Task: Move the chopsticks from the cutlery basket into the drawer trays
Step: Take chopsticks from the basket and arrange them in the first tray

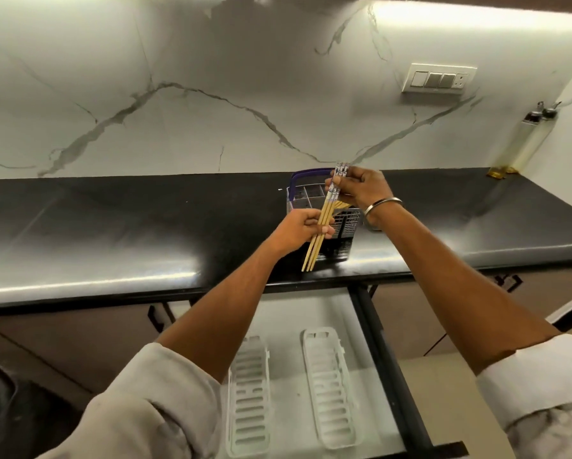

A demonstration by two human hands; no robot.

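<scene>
Where the marble wall (211, 94) meets it, a long black tabletop (112, 233) runs across the room, glossy under the strip light. Below its front edge a drawer (370, 342) stands pulled out, and two white slotted trays (331, 389) lie in it side by side, a little apart, with nothing visible in them. Near the tabletop's front edge, right of its middle, sits the basket (341, 226), grey with a purple rim and divided into compartments; a few more wooden sticks show in it behind the hands. Both arms reach out over the drawer in rolled-up pale sleeves. At the far right back corner two tall oil bottles (523, 140) lean against the wall, below a switch plate (438, 79). Held above the basket is a bundle of chopsticks (324, 220), tilted, patterned ends up and plain tips hanging towards the tabletop's front edge. The left hand (297, 228) has its fingers curled round the lower part, while the right hand (360, 190), a steel bangle (380, 207) on the wrist, pinches the patterned tops.
</scene>
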